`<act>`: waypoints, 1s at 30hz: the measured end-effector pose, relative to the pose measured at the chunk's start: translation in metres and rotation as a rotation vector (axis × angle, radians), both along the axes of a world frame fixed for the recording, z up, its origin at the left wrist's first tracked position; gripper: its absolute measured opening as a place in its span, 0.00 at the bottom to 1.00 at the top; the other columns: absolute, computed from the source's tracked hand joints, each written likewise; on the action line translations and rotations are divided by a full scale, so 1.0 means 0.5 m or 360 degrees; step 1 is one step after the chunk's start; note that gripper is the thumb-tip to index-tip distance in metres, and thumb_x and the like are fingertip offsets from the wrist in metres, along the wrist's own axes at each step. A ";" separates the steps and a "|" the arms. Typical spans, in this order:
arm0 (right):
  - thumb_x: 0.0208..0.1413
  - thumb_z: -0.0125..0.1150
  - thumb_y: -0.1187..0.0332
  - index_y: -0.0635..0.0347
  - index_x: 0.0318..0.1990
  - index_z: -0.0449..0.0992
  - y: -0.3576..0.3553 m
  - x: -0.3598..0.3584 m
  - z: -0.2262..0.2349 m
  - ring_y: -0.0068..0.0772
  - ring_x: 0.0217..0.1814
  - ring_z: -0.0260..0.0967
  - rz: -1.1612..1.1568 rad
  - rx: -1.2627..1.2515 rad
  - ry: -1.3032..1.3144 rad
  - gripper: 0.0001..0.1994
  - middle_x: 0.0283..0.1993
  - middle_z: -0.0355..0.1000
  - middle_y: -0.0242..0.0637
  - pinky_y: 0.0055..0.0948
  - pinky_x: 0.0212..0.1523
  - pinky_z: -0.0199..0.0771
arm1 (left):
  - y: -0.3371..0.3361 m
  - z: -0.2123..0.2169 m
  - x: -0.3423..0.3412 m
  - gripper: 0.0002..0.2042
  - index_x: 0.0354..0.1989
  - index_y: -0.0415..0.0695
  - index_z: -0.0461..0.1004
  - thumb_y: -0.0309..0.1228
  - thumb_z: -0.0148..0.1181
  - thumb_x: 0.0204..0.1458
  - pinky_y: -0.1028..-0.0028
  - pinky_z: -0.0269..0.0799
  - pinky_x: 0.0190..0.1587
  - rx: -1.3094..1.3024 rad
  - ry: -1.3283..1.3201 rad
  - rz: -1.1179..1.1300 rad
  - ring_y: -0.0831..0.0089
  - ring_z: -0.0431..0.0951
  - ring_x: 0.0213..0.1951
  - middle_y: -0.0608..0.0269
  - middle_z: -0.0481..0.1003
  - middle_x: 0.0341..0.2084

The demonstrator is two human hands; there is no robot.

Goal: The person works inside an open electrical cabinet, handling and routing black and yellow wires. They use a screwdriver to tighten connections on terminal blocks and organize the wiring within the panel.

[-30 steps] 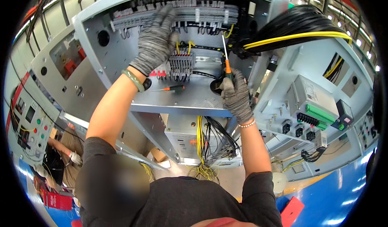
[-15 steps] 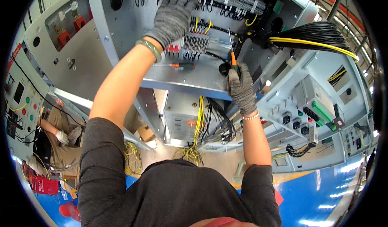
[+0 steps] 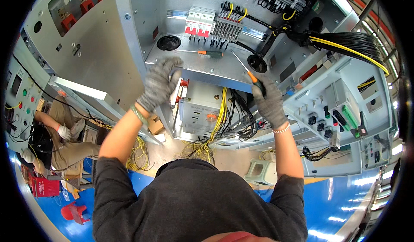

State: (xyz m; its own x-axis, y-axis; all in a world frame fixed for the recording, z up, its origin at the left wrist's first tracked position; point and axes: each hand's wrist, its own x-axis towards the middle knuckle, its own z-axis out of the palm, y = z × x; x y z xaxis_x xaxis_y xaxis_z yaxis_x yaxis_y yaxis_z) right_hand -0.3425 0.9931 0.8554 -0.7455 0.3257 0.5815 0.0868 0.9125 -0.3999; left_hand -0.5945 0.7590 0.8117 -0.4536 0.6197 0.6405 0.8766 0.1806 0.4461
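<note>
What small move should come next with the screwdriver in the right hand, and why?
Probably raise the right hand so the screwdriver tip meets the terminal row. The tip points that way but hangs short of it, while the left hand grips the shelf edge.

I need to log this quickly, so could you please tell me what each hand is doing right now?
Left hand: fingers curled on the front edge of the grey cabinet shelf, holding no tool.
Right hand: closed around an orange-and-black screwdriver.

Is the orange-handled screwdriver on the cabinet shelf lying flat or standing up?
Lying flat: the spare screwdriver rests lengthwise on the grey shelf, untouched by either hand.
</note>
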 end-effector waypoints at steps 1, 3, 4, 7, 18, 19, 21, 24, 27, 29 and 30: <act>0.57 0.61 0.61 0.59 0.50 0.74 -0.010 -0.027 0.015 0.50 0.47 0.74 -0.0056 0.0076 -0.0014 0.17 0.45 0.74 0.46 0.39 0.48 0.73 | -0.004 -0.022 0.019 0.14 0.48 0.45 0.75 0.28 0.60 0.53 0.63 0.71 0.55 0.0010 -0.0134 -0.0057 0.54 0.75 0.50 0.54 0.76 0.45; 0.56 0.63 0.61 0.56 0.49 0.75 -0.037 -0.097 0.044 0.49 0.46 0.74 -0.0122 0.0239 -0.0209 0.16 0.44 0.75 0.43 0.38 0.47 0.74 | -0.016 -0.059 0.071 0.14 0.48 0.45 0.75 0.27 0.61 0.52 0.63 0.73 0.53 0.0085 0.0006 -0.0128 0.54 0.76 0.49 0.54 0.76 0.45; 0.54 0.63 0.60 0.54 0.49 0.75 -0.051 -0.136 0.060 0.48 0.45 0.74 -0.0149 0.0338 -0.0382 0.16 0.44 0.74 0.41 0.39 0.47 0.74 | -0.022 -0.071 0.099 0.14 0.47 0.45 0.75 0.27 0.62 0.51 0.63 0.73 0.53 0.0097 -0.0045 -0.0172 0.55 0.76 0.49 0.54 0.76 0.46; 0.53 0.62 0.60 0.53 0.48 0.76 -0.022 -0.252 0.032 0.44 0.44 0.74 -0.0005 0.0742 -0.0354 0.16 0.41 0.74 0.41 0.41 0.46 0.74 | -0.049 -0.104 0.157 0.14 0.47 0.45 0.76 0.27 0.62 0.51 0.62 0.73 0.52 0.0114 -0.0156 -0.0268 0.55 0.77 0.49 0.55 0.76 0.46; 0.56 0.59 0.62 0.51 0.52 0.75 -0.023 -0.312 0.004 0.44 0.46 0.73 -0.0125 0.0760 -0.0532 0.17 0.44 0.74 0.41 0.42 0.47 0.74 | -0.158 -0.138 0.143 0.15 0.49 0.41 0.75 0.28 0.61 0.52 0.65 0.73 0.51 0.0055 -0.0524 -0.0130 0.57 0.77 0.48 0.52 0.76 0.46; 0.55 0.60 0.63 0.51 0.53 0.75 -0.057 -0.279 0.024 0.44 0.47 0.72 -0.0085 0.0684 -0.0420 0.17 0.45 0.74 0.41 0.42 0.48 0.73 | -0.159 -0.133 0.148 0.16 0.51 0.42 0.75 0.28 0.61 0.53 0.64 0.72 0.53 0.0088 -0.0590 -0.0135 0.57 0.76 0.49 0.52 0.76 0.46; 0.54 0.61 0.64 0.50 0.55 0.74 -0.100 -0.226 0.040 0.44 0.49 0.71 0.0176 0.0519 -0.0156 0.19 0.47 0.73 0.42 0.41 0.51 0.73 | -0.141 -0.134 0.155 0.23 0.59 0.42 0.68 0.31 0.64 0.54 0.64 0.71 0.55 0.0209 -0.0903 -0.0264 0.61 0.76 0.51 0.55 0.74 0.48; 0.52 0.61 0.64 0.54 0.57 0.72 -0.187 -0.173 -0.006 0.46 0.48 0.71 0.0289 0.0706 -0.0390 0.23 0.48 0.73 0.43 0.41 0.51 0.72 | -0.065 -0.139 0.191 0.30 0.64 0.43 0.61 0.36 0.66 0.55 0.65 0.72 0.56 0.1117 -0.1849 -0.0692 0.65 0.75 0.51 0.59 0.73 0.50; 0.53 0.59 0.63 0.62 0.57 0.69 -0.272 -0.161 -0.076 0.47 0.49 0.70 0.0403 0.0431 -0.0840 0.24 0.50 0.72 0.47 0.42 0.50 0.72 | -0.028 -0.174 0.199 0.32 0.65 0.44 0.59 0.51 0.57 0.59 0.67 0.76 0.53 0.1084 -0.2369 -0.0816 0.65 0.76 0.51 0.57 0.72 0.51; 0.54 0.58 0.61 0.64 0.57 0.68 -0.296 -0.140 -0.101 0.47 0.50 0.70 0.0484 0.0382 -0.0673 0.25 0.50 0.71 0.48 0.43 0.51 0.72 | -0.013 -0.174 0.211 0.30 0.61 0.41 0.64 0.52 0.54 0.61 0.65 0.77 0.52 0.1371 -0.2991 -0.0847 0.62 0.76 0.50 0.54 0.74 0.49; 0.53 0.60 0.60 0.63 0.59 0.67 -0.290 -0.138 -0.118 0.47 0.50 0.70 0.0569 0.0342 -0.0586 0.27 0.50 0.71 0.47 0.43 0.52 0.71 | -0.018 -0.179 0.213 0.29 0.60 0.40 0.65 0.52 0.53 0.61 0.64 0.77 0.53 0.1351 -0.2993 -0.0824 0.61 0.77 0.50 0.53 0.74 0.49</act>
